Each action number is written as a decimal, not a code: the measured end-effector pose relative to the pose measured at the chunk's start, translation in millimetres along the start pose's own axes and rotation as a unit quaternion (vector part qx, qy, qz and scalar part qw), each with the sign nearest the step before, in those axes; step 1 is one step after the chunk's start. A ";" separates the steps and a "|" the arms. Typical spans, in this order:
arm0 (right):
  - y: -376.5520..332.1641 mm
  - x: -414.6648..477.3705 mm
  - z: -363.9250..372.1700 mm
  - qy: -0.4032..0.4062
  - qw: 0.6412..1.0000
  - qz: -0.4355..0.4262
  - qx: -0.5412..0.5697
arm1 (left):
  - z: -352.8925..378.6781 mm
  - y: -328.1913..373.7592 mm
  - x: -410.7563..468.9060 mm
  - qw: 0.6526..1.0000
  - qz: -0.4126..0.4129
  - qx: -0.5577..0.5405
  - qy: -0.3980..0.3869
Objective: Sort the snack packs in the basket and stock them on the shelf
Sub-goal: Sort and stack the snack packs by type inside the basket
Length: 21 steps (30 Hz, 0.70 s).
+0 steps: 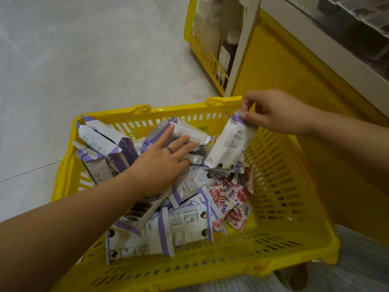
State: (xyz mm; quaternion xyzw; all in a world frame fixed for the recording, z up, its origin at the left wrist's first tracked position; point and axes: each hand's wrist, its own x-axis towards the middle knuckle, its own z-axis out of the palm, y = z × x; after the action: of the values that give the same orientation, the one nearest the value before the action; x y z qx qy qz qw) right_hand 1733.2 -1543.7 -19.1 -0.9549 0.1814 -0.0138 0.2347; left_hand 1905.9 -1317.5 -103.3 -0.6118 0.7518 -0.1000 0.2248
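Floor: pale grey floor (73,60) fills the upper left; the yellow basket (284,207) sits low in front of the person, near a knee in striped cloth, likely so both hands reach in without stretching.
Shelf: a white shelf edge (315,39) runs along the upper right, above a yellow base; nothing from the basket is on it yet, as far as can be seen.
Second basket: another yellow basket (202,49) stands further off by the shelf upright, holding bottles.
Purple packs: white-and-purple snack packs (189,224) lie jumbled through the middle, while a few stand on edge together at the left wall (105,148), seemingly an already sorted group.
Red packs: small red-and-white packs (235,203) gather at the right side, apart from the purple ones.
Left hand: the left hand (162,163) lies flat, fingers spread, on the heap, grasping nothing, probably steadying or sweeping packs aside.
Right hand: the right hand (273,112) pinches the top seam of one purple pack (229,144), lifting it clear of the pile by the far right rim.
Stage: sorting, by my judgement; stocking has not begun.
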 end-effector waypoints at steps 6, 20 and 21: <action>11.0 -11.5 33.3 0.028 0.995 0.062 -0.078 | -0.6 0.5 0.7 1.000 -0.006 -0.005 0.001; 17.7 -16.1 68.8 -0.125 0.983 0.096 -0.091 | -18.6 19.6 24.1 0.992 0.034 -0.088 0.086; 16.4 -17.7 74.1 -0.138 0.981 0.102 -0.093 | -20.5 28.2 31.8 0.988 0.068 -0.098 0.095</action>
State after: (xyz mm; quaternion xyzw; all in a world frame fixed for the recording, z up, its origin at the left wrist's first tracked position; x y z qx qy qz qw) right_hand 1719.4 -1518.1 -91.4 -0.9417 0.2444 0.1592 0.1676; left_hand 1866.9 -1344.1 -104.1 -0.5657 0.8160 -0.0677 0.0976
